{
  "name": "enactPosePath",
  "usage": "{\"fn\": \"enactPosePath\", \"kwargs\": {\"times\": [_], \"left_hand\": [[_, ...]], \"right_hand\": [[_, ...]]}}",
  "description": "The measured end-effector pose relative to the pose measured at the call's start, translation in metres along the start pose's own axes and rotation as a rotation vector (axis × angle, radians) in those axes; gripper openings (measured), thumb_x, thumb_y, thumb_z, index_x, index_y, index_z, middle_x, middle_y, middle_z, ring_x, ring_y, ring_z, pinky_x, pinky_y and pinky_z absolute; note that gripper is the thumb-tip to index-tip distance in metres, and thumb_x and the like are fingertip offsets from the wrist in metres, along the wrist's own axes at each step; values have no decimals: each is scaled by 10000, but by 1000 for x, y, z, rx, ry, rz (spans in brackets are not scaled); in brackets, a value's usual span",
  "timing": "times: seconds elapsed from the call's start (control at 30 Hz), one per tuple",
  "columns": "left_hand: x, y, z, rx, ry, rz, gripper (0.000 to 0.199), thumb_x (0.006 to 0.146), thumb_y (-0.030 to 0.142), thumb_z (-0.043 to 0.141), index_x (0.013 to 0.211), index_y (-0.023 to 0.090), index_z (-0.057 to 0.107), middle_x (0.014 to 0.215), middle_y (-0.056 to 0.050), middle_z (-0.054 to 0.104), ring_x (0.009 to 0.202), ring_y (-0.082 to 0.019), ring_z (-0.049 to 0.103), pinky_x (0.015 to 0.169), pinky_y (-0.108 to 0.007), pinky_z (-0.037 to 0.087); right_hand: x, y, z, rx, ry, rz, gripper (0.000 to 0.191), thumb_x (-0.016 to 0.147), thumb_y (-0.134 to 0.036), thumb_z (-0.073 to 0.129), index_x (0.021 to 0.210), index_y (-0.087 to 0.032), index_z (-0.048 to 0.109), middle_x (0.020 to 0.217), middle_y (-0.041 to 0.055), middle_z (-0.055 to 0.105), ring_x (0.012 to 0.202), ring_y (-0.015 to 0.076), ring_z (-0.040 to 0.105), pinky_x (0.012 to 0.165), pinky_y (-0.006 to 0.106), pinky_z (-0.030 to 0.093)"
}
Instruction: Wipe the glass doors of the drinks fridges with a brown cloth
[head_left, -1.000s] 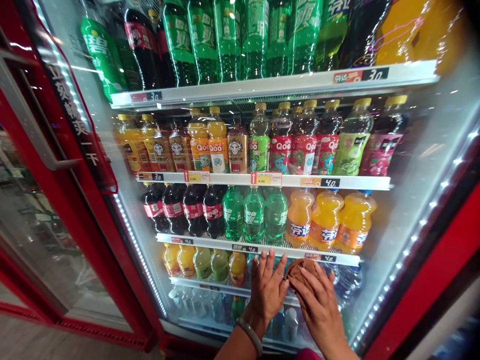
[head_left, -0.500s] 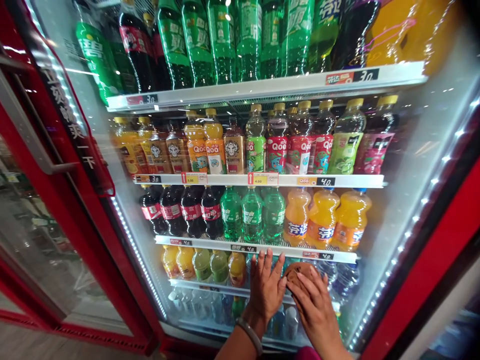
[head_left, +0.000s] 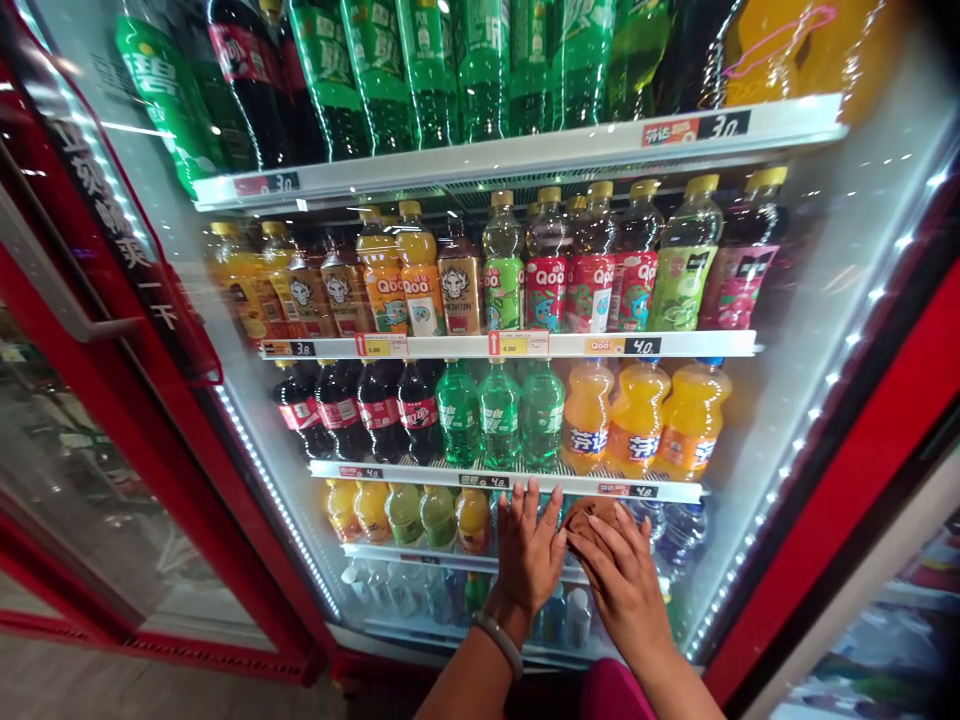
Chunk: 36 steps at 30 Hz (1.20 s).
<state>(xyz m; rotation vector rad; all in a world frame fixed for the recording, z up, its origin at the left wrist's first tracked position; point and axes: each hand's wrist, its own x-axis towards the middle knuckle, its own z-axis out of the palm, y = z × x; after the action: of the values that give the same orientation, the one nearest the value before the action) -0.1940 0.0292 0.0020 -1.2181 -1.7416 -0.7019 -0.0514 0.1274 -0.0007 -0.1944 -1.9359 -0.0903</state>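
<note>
My left hand lies open with its fingers spread against the glass door of a lit drinks fridge. A pale bangle circles that wrist. Beside it, my right hand holds a folded brown cloth flat against the same glass. Part of the cloth is hidden under the fingers. Behind the glass, just above the hands, runs a white shelf edge with price tags. Orange soda bottles and green soda bottles stand on that shelf.
Several rows of bottles fill the fridge, with large green bottles on top. A red door frame borders the right side. Left of it, another red-framed door has a long handle. Grey floor shows at the lower left.
The view has shifted slightly, so the shelves sit a little higher in the picture. Both hands keep nearly the same pose on the glass, and the cloth stays under my right hand.
</note>
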Motion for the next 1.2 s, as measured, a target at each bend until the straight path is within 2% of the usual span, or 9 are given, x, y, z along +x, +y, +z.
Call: {"fn": "enactPosePath", "kwargs": {"times": [0.23, 0.3, 0.5, 0.57, 0.67, 0.77, 0.93, 1.03, 1.2], "left_hand": [[0, 0, 1, -2, -19, 0, 675, 973, 257, 512, 1618, 263, 314, 1670, -119, 358, 1513, -328, 361, 1255, -510, 224], [-1, 1, 2, -6, -29, -5, 668, 975, 268, 515, 1616, 260, 323, 1667, -124, 361, 1517, -332, 354, 1252, -513, 229], [-2, 4, 3, -8, -43, -27, 660, 979, 283, 515, 1613, 263, 332, 1650, -133, 386, 1515, -344, 355, 1240, -537, 246], [-1, 4, 2, -10, -64, -29, 656, 981, 281, 502, 1614, 252, 331, 1658, -139, 371, 1519, -348, 347, 1242, -543, 238], [1, 5, 0, -28, -67, -30, 645, 981, 300, 521, 1603, 241, 359, 1679, -145, 329, 1538, -344, 316, 1257, -533, 212], [1, 5, 0, -39, -66, -29, 646, 976, 297, 540, 1596, 231, 372, 1681, -141, 328, 1567, -330, 264, 1277, -530, 169], [2, 5, 0, -16, -54, 4, 659, 986, 283, 508, 1605, 150, 324, 1676, -173, 331, 1604, -322, 162, 1286, -550, 134], [2, 4, 1, -14, -46, 9, 655, 986, 279, 511, 1593, 110, 332, 1673, -191, 330, 1611, -319, 127, 1290, -552, 125], [0, 4, 2, -14, -93, -17, 634, 981, 299, 539, 1570, 122, 386, 1663, -206, 343, 1596, -344, 182, 1286, -575, 123]], "right_hand": [[69, 7, -20, -6, 142, 104, 394, 905, -129, 652, 1249, -319, 683, 1384, 63, 612, 1513, 354, 367, 1236, 710, 287], [65, 5, -14, -5, 143, 80, 387, 902, -137, 665, 1242, -319, 682, 1373, 60, 615, 1508, 347, 378, 1243, 695, 291], [1, -2, -2, 16, 1, 12, 325, 920, -163, 666, 1221, -285, 677, 1302, 52, 660, 1527, 307, 362, 1284, 649, 251], [5, -2, -9, 22, -14, 20, 326, 919, -157, 668, 1218, -284, 680, 1304, 53, 661, 1520, 301, 371, 1282, 645, 259], [33, 2, -18, 18, 34, 59, 347, 908, -144, 681, 1221, -292, 683, 1344, 57, 635, 1519, 309, 363, 1276, 653, 255], [49, 5, -15, 2, 93, 70, 366, 892, -145, 704, 1222, -302, 682, 1375, 48, 610, 1519, 310, 360, 1276, 645, 253], [6, 1, -2, 2, 28, 39, 400, 898, -153, 688, 1272, -291, 661, 1414, 44, 591, 1549, 298, 313, 1280, 607, 283], [-10, 3, -8, 16, -51, 35, 395, 913, -160, 663, 1282, -300, 661, 1382, 37, 624, 1539, 280, 336, 1285, 596, 277], [34, 16, -29, -1, 80, 142, 399, 900, -164, 684, 1272, -308, 667, 1422, 64, 571, 1507, 338, 377, 1245, 657, 294]]}}
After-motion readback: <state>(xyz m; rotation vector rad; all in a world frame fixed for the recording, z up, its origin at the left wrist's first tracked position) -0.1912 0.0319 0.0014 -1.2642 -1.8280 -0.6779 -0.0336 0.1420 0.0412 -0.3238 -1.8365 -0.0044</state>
